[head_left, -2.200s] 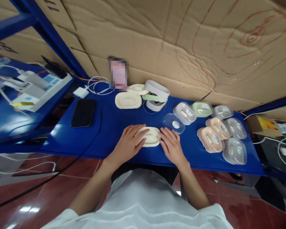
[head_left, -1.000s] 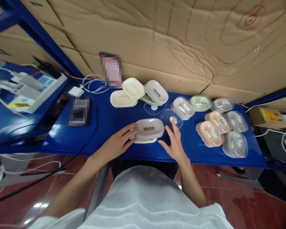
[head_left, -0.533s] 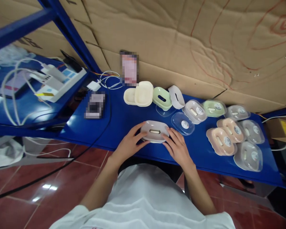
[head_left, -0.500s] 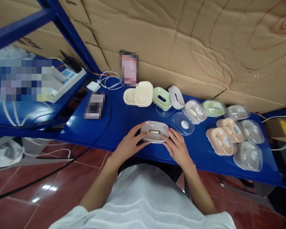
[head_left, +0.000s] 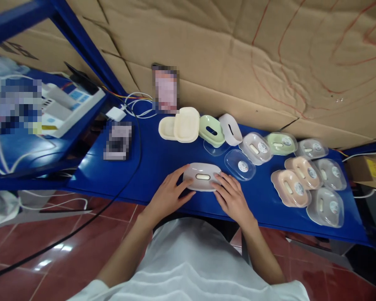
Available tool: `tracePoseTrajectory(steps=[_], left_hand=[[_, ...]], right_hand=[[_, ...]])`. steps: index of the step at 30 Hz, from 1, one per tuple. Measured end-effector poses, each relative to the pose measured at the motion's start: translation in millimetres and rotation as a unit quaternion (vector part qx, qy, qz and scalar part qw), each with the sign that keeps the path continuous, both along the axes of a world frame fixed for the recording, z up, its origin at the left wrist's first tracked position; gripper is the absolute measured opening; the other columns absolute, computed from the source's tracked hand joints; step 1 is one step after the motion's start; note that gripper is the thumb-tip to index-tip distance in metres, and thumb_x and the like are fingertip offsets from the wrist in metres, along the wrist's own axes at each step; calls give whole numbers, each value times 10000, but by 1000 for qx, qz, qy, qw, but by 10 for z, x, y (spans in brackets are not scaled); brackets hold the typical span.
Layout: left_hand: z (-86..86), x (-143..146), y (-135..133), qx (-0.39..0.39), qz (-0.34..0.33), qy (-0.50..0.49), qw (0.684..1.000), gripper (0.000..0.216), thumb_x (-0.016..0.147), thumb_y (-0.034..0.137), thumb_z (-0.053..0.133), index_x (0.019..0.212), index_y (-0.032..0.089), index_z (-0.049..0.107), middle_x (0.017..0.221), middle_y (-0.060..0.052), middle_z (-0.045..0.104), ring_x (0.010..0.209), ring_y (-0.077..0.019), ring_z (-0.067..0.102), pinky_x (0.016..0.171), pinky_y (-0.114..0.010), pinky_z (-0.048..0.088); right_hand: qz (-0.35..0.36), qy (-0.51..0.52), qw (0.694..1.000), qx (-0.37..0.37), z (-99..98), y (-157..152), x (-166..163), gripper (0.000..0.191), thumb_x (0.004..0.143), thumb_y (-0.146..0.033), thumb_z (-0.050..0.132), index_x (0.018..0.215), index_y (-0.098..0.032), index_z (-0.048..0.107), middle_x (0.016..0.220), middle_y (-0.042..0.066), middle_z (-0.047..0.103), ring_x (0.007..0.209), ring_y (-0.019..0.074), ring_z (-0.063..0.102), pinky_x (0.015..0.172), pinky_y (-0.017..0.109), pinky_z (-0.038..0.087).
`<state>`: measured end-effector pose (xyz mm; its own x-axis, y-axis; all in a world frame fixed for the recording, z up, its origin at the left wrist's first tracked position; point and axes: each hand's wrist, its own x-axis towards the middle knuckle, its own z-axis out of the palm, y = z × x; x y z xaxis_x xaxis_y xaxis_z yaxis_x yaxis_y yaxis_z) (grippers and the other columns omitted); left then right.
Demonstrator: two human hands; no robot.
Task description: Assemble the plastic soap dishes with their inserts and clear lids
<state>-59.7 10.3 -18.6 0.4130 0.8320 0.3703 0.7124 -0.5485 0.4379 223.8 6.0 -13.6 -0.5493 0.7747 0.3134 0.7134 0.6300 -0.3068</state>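
Observation:
A grey oval soap box (head_left: 201, 170) rests on the blue table in front of me, a cream strip showing in its middle slot. My left hand (head_left: 171, 193) grips its left end, fingertips on the rim and top. From the right, my right hand (head_left: 233, 194) holds the other end with its fingers bent over the edge. Just beyond lies a clear lid (head_left: 235, 162) with a round sticker. Behind stand a green soap box part (head_left: 215, 140) and a pale grey one (head_left: 233, 136), both with open slots.
Cream trays (head_left: 188, 125) stand at the back, near a propped phone (head_left: 166, 90). Several lidded boxes, such as a peach one (head_left: 286, 194), fill the right side. A dark device (head_left: 118, 141) lies left, beside a black cable (head_left: 134, 167). Cardboard (head_left: 213, 50) backs the table.
My view has shifted slightly. Both hands keep hold of the grey soap box, and the cream strip now appears to fill its slot more fully.

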Motion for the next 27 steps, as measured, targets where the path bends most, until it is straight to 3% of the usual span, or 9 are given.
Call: tracePoseTrajectory(steps=[4, 7, 12, 15, 18, 20, 23, 27], left_hand=[[19, -24, 9, -2, -9, -19, 1000, 259, 1016, 293, 696, 1256, 205, 655, 1601, -198, 509, 1455, -347, 567, 1143, -525, 566], [55, -62, 15, -23, -13, -46, 999, 203, 996, 254, 701, 1188, 202, 659, 1580, -178, 529, 1461, -327, 560, 1174, -500, 548], [79, -106, 43, -48, -13, -67, 997, 165, 976, 254, 692, 1134, 214, 670, 1592, -155, 517, 1453, -315, 559, 1180, -489, 544], [59, -107, 51, -62, -14, -70, 996, 165, 980, 273, 685, 1138, 223, 677, 1607, -140, 508, 1467, -314, 545, 1197, -497, 527], [48, -104, 41, -68, -12, -73, 995, 173, 989, 281, 676, 1155, 229, 682, 1620, -130, 499, 1483, -309, 531, 1220, -499, 507], [54, -106, 23, -69, -10, -73, 995, 180, 994, 288, 674, 1165, 230, 684, 1623, -129, 497, 1489, -308, 527, 1226, -501, 502], [72, -123, -27, -78, -11, -76, 994, 181, 1001, 303, 672, 1167, 230, 683, 1624, -125, 499, 1491, -305, 530, 1232, -491, 501], [60, -168, -132, -105, -15, -85, 991, 248, 1001, 356, 700, 1217, 241, 661, 1634, -118, 495, 1488, -300, 543, 1239, -477, 501]], right_hand=[[6, 18, 1000, 0, 70, 4, 51, 384, 1085, -238, 575, 1464, -252, 631, 1587, 98, 600, 1528, 266, 512, 1246, 502, 437], [-29, 44, 998, 36, 294, 159, 200, 386, 1082, -302, 594, 1465, -270, 633, 1566, 105, 619, 1493, 280, 554, 1216, 497, 462], [-197, 3, 974, 114, 617, 947, 359, 515, 1104, -467, 520, 1543, -203, 565, 1589, 154, 588, 1525, 344, 499, 1240, 568, 388], [-211, -40, 974, 65, 565, 1459, 291, 542, 1102, -542, 480, 1431, -154, 665, 1438, 183, 703, 1377, 369, 625, 1187, 575, 422], [-205, -24, 978, 18, 522, 1654, 205, 492, 1120, -513, 437, 1221, -166, 773, 1194, 153, 809, 1134, 333, 742, 1081, 509, 499], [-203, 14, 978, 41, 574, 1531, 176, 467, 1130, -485, 431, 1203, -174, 772, 1197, 139, 809, 1128, 313, 746, 1067, 483, 505], [-154, 64, 982, 89, 661, 998, 160, 327, 1124, -386, 499, 1260, -216, 743, 1286, 100, 784, 1241, 284, 714, 1140, 484, 467], [-54, 108, 991, 51, 443, 70, 144, 286, 1078, -219, 579, 1326, -278, 708, 1267, 68, 777, 1263, 270, 706, 1121, 487, 522]])
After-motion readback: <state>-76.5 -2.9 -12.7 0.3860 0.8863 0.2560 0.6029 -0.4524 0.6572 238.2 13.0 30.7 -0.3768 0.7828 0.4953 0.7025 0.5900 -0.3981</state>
